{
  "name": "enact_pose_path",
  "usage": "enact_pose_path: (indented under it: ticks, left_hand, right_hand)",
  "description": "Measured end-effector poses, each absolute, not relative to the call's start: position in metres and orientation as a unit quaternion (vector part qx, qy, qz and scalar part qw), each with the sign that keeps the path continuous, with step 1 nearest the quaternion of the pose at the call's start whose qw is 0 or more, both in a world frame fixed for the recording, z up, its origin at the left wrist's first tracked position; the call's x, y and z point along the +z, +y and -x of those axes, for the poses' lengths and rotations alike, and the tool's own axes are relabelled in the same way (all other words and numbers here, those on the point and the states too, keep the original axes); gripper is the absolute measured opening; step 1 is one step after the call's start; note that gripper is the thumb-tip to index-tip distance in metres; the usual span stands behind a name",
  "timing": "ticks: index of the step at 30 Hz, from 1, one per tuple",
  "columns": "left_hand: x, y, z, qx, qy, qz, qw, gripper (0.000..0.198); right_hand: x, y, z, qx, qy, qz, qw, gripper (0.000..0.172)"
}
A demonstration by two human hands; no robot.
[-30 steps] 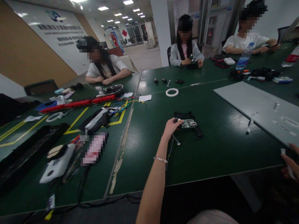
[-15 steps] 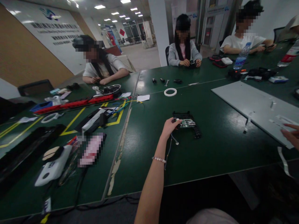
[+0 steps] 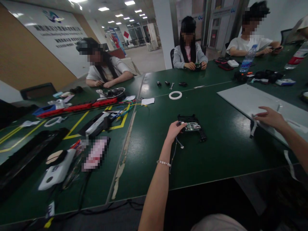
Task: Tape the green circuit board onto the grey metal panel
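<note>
My left hand (image 3: 176,131), closed at the thumb and fingers, grips the left end of a green circuit board (image 3: 193,126). The board sits on a black plastic frame (image 3: 202,136) lying on the table. A thin cable (image 3: 178,142) hangs from the board beside my wrist. At the right, my right hand (image 3: 271,119) has its thumb and a finger pinched on the upper end of a strip of tape (image 3: 253,129). That strip hangs over the edge of a light grey panel (image 3: 237,96); its lower end dangles free.
A tape roll (image 3: 175,95) and a small wrench (image 3: 171,86) lie ahead on the green table. Another tape strip (image 3: 290,165) hangs near the front edge. A white device (image 3: 56,171) and a black tray (image 3: 31,154) are at left. Several people sit around the table.
My right hand has moved in from the right edge, leftward and away from me over the panel, to the tape strip. My left hand stays on the circuit board.
</note>
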State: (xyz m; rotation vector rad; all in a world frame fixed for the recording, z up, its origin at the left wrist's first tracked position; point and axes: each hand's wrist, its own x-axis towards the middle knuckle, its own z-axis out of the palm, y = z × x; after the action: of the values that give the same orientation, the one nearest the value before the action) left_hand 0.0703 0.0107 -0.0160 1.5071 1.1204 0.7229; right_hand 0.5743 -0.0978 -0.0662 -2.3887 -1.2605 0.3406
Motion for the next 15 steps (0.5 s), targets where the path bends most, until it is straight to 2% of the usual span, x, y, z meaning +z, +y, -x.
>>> enact_pose_path:
  ticks: [6,10,15]
  left_hand:
    - [-0.012,0.008,-0.072,0.312,0.474,-0.63,0.53,0.028]
    - [-0.01,0.007,-0.073,0.306,0.481,-0.632,0.525,0.027]
    - [-0.013,0.008,-0.071,0.311,0.47,-0.639,0.523,0.029]
  right_hand:
    - [-0.062,-0.103,-0.573,0.141,-0.453,0.859,0.189,0.046]
    - [-0.059,-0.112,-0.56,0.125,-0.479,0.852,0.173,0.045]
    - [-0.06,-0.119,-0.547,0.145,-0.537,0.808,0.193,0.046]
